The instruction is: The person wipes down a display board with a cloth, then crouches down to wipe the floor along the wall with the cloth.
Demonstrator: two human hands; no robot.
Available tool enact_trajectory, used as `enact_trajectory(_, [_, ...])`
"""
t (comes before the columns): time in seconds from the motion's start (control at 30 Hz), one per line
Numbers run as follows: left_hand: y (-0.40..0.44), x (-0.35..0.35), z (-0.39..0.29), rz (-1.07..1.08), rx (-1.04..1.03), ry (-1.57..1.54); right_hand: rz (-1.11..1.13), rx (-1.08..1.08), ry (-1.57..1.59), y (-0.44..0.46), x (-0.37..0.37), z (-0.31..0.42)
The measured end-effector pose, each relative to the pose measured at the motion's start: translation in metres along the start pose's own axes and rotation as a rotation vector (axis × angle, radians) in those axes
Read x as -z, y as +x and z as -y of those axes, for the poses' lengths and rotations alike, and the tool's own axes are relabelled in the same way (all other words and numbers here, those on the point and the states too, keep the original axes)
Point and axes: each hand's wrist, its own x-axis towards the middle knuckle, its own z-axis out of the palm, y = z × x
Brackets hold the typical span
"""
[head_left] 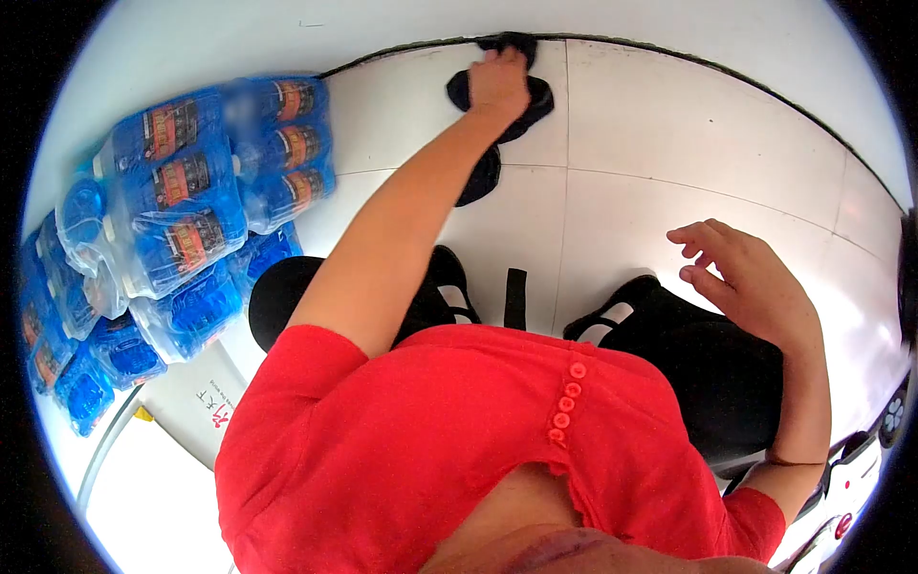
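My left hand (499,84) reaches far forward to the floor by the wall, its fingers curled onto a black, soft-looking piece (521,43). Its fingertips are partly lost against the black, and the kind of piece is not clear. Under and beside that hand lies more black, rounded material (540,99). Another black piece (483,177) lies nearer to me, partly behind my left forearm. My right hand (751,277) hangs in the air above my right knee, fingers loosely bent and apart, holding nothing.
Plastic-wrapped packs of blue bottles (182,187) are stacked on the left. Pale floor tiles (660,120) run up to the white wall (382,29). A short black strip (515,297) shows between my feet. At the right edge stands something white with a dark wheel (892,416).
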Motion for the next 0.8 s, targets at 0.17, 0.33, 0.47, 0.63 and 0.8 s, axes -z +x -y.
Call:
enact_trajectory(0.17, [0.016, 0.006, -0.023, -0.054, -0.095, -0.08, -0.001, -0.026, 0.016, 0.0, 0.002, 0.004])
enact_trajectory(0.33, [-0.007, -0.011, 0.067, -0.099, -0.194, -0.045, -0.011, 0.011, -0.035, 0.001, -0.003, -0.002])
enact_trajectory(0.47, [-0.034, -0.008, 0.136, -0.007, 0.109, 0.038, -0.005, -0.026, -0.029, 0.0, -0.002, -0.002])
enact_trajectory(0.63, [-0.049, -0.021, 0.161, -0.033, 0.337, 0.109, -0.014, -0.051, 0.037, -0.002, -0.002, -0.005])
enact_trajectory(0.8, [-0.015, -0.024, 0.07, 0.003, 0.328, -0.007, -0.003, 0.01, 0.015, 0.002, 0.0, -0.006])
